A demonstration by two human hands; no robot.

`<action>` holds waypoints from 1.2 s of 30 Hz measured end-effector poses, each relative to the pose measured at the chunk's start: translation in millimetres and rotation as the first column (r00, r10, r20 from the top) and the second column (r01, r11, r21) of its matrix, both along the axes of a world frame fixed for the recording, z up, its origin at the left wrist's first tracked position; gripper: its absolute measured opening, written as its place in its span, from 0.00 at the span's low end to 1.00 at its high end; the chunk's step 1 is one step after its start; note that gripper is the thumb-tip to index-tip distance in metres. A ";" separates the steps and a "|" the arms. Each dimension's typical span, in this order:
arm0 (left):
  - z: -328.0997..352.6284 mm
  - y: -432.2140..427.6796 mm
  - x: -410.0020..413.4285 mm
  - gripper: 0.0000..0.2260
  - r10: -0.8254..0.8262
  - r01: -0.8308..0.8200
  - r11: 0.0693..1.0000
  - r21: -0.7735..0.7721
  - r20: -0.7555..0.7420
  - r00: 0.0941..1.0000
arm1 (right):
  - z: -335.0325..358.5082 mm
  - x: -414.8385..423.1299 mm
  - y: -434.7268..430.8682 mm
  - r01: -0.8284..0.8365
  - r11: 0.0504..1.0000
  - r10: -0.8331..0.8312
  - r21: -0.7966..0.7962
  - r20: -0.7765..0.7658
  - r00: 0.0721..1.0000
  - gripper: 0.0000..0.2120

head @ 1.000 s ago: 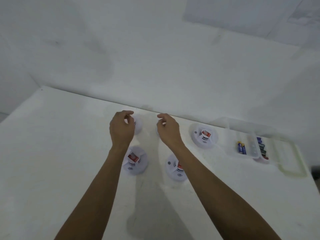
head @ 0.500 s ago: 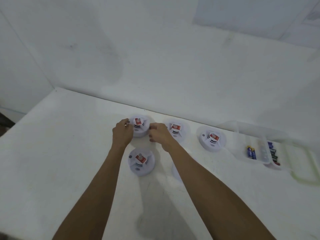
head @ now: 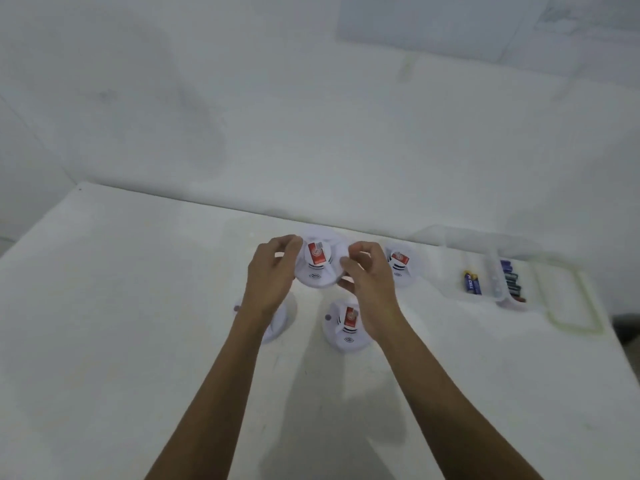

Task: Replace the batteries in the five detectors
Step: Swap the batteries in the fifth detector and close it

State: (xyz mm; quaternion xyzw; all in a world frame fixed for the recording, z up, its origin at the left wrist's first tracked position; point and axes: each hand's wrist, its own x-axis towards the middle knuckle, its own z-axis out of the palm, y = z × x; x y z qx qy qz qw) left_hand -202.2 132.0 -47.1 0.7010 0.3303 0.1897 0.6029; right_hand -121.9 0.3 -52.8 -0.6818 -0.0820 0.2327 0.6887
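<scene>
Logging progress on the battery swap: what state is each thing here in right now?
Held detector: cover on, tilted, off the table between both grips.
Left grip: holds its left rim.
Right grip: holds its right rim.
Back-right detector: cover on, flat on table.
Front-right detector: cover on, partly hidden.
Front-left detector: mostly hidden.
Battery box: open, batteries inside.
Lid: off, beside box.

Detectors on the table, box right.
One detector between my left hand and right hand; two nearer, one just right; batteries in the box.
</scene>
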 end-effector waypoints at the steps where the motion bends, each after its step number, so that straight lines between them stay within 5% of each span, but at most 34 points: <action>1: 4.7 -13.0 -1.0 0.08 -0.027 0.028 0.999 -0.016 0.014 1.000 | 3.1 -5.5 -14.3 0.028 0.999 -0.028 0.019 -0.006 1.000 0.07; 6: 18.3 -66.8 -10.0 0.13 -0.168 0.168 0.980 -0.103 0.012 0.986 | 18.3 -35.8 -80.5 0.106 0.987 -0.106 0.124 -0.003 0.994 0.08; 9: 19.6 -93.0 -13.6 0.16 -0.233 0.221 0.922 -0.317 0.001 0.973 | 28.3 -53.7 -107.5 0.056 0.991 -0.067 0.123 0.084 0.994 0.09; 12: 19.5 -115.1 -18.4 0.28 -0.341 0.310 0.752 -0.582 0.060 0.938 | 36.5 -65.9 -122.5 0.012 0.999 0.000 -0.051 0.230 0.973 0.10; 18: 13.5 -142.2 -24.3 0.25 -0.219 0.356 0.461 -0.813 0.284 0.933 | 42.1 -78.0 -147.8 0.216 0.892 0.019 -0.397 0.510 0.860 0.08; 28: 7.8 -183.7 -15.7 0.25 -0.178 0.388 0.445 -0.807 0.344 0.922 | 64.4 -80.1 -168.8 0.158 0.683 0.146 -0.713 0.345 0.927 0.33; 30: 4.7 -188.6 -16.3 0.18 -0.176 0.411 0.461 -0.787 0.373 0.911 | 66.6 -79.7 -169.9 0.144 0.647 0.171 -0.749 0.326 0.930 0.36; 36: -7.0 -198.3 -16.3 0.32 -0.162 0.405 0.536 -0.741 0.381 0.910 | 66.3 -78.0 -173.2 0.123 0.603 0.197 -0.788 0.297 0.935 0.38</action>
